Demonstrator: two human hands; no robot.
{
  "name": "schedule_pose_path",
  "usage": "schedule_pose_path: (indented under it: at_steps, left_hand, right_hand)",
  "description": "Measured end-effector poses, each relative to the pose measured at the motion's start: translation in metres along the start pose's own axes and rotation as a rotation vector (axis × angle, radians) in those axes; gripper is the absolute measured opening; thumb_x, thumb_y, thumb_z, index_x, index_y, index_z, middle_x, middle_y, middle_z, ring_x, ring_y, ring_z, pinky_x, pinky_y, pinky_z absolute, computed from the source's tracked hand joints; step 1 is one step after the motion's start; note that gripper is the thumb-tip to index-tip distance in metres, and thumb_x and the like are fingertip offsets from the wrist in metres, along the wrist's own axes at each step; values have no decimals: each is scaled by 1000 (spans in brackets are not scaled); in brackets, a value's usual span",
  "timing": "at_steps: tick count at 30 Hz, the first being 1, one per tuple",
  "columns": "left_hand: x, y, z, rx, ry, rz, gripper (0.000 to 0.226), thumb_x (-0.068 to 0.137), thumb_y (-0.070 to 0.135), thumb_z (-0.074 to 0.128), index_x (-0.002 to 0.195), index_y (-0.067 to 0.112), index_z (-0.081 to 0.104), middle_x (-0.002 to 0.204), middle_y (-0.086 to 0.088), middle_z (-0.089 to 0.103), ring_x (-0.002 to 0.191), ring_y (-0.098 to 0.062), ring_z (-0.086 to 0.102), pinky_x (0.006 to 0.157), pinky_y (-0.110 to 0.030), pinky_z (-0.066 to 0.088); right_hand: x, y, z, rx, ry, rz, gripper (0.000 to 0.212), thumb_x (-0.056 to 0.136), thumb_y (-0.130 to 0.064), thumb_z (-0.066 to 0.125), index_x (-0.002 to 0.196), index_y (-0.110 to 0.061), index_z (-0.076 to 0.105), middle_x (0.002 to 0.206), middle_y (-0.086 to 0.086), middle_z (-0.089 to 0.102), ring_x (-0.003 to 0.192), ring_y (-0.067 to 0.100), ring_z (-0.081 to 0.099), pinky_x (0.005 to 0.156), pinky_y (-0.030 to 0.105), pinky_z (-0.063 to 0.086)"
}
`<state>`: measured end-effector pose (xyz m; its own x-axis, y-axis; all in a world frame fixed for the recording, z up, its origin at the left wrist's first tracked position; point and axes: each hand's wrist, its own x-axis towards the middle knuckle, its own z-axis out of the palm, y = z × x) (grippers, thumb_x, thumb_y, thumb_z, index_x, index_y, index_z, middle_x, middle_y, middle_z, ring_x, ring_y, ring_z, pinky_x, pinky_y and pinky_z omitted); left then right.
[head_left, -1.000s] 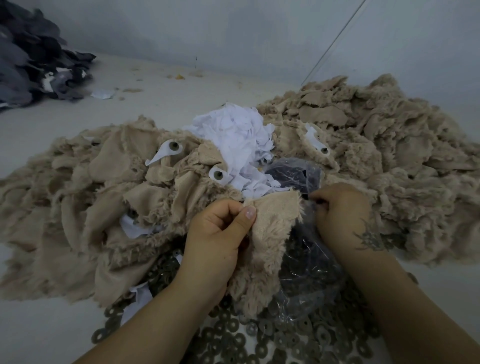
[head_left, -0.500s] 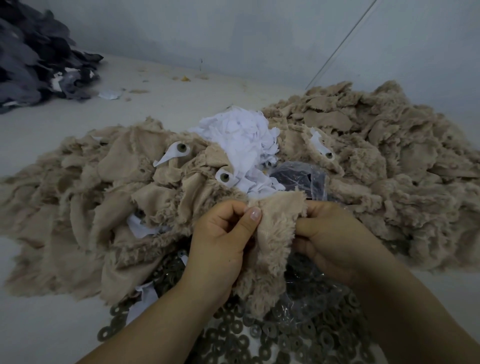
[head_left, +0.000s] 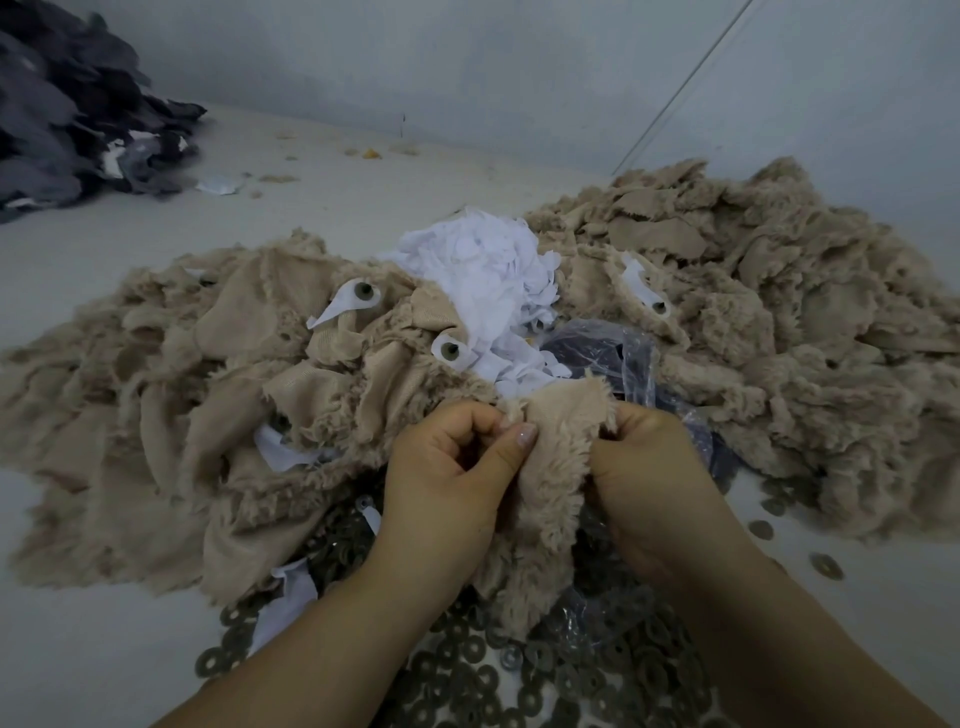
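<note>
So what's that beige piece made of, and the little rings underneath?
The beige piece looks like plush faux fur: shaggy pile one side, smooth knit backing the other. The rings look like dull grey-brown washers, plastic or metal; can't tell which.

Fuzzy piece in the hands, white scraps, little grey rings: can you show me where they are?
fuzzy piece (head_left: 561, 415): head view, on its smooth upper back.
white scraps (head_left: 483, 260): head view, middle of the heap.
grey rings (head_left: 550, 670): head view, middle of the spread.

Two furry heaps (head_left: 208, 389), one dark heap (head_left: 62, 114), one white pile (head_left: 483, 260), one clear bag (head_left: 631, 358), at least three toy eyes (head_left: 366, 292), one held furry piece (head_left: 556, 467), countless rings (head_left: 467, 665).
</note>
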<state>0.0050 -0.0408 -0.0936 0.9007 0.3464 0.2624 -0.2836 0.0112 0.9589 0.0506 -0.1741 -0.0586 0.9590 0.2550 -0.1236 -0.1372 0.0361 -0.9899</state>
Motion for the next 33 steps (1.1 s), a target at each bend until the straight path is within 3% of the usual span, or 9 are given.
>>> schedule_pose_path:
  at_steps: [5,7,10,13,16,20,24,30,33]
  left_hand:
    - [-1,4,0,49,31,59,20,84,30,75,72,16,66,67,-14,63,59,-20,55,54,-38,51]
    - [-1,5,-1,81,41,89,20,86,23,74,71,13,66,67,-13,63,58,-26,56,54,-38,52]
    - [0,4,-2,144,50,112,18,87,15,73,71,9,66,65,-12,63,59,-30,58,54,-39,51]
    - [0,3,-1,163,38,106,18,89,14,71,72,7,66,66,-13,63,61,-33,58,54,-44,51]
    - [0,2,-2,115,22,80,19,90,15,71,72,10,65,66,-16,62,57,-26,54,53,-44,50]
    - [0,3,-1,33,-14,54,18,86,23,70,72,13,66,65,-15,60,58,-16,53,54,-33,49]
    - [0,4,-1,-11,-37,29,18,86,25,66,73,12,67,66,-15,61,59,-18,54,57,-36,50]
    - [-2,7,0,36,3,65,23,86,24,62,73,5,64,67,-22,58,60,-37,52,59,-54,49]
    - [-3,8,1,138,30,139,24,87,22,60,71,4,62,65,-13,58,62,-31,54,57,-42,50]
  right_hand:
    - [5,1,-2,52,-38,63,27,94,0,54,86,-9,78,90,16,77,86,32,75,76,44,61]
    - [7,-1,-2,157,-65,129,24,92,-16,55,93,-3,75,95,19,75,91,34,73,84,48,59]
    - [5,-3,-4,118,-167,62,47,79,-46,73,98,-3,75,101,20,74,96,34,72,84,47,59]
    - [2,3,-4,-36,-174,-85,31,69,-35,79,91,-13,77,94,12,77,89,28,75,74,34,61]
    - [4,6,-5,33,-162,-56,30,69,-30,78,92,-11,78,96,13,77,92,29,74,78,37,61]
    - [4,5,-6,95,-140,-10,31,67,-28,77,92,-9,78,96,17,76,92,32,74,77,39,60]
    - [2,4,-5,77,-105,-37,26,69,-25,76,91,-10,78,93,14,77,87,30,75,72,34,60]
    - [-1,2,-2,32,-89,-71,7,86,-9,71,91,-10,76,92,10,78,86,26,75,72,33,61]
    - [-2,1,-1,-28,-89,-126,8,89,-8,70,90,-13,76,91,6,78,87,23,75,74,33,61]
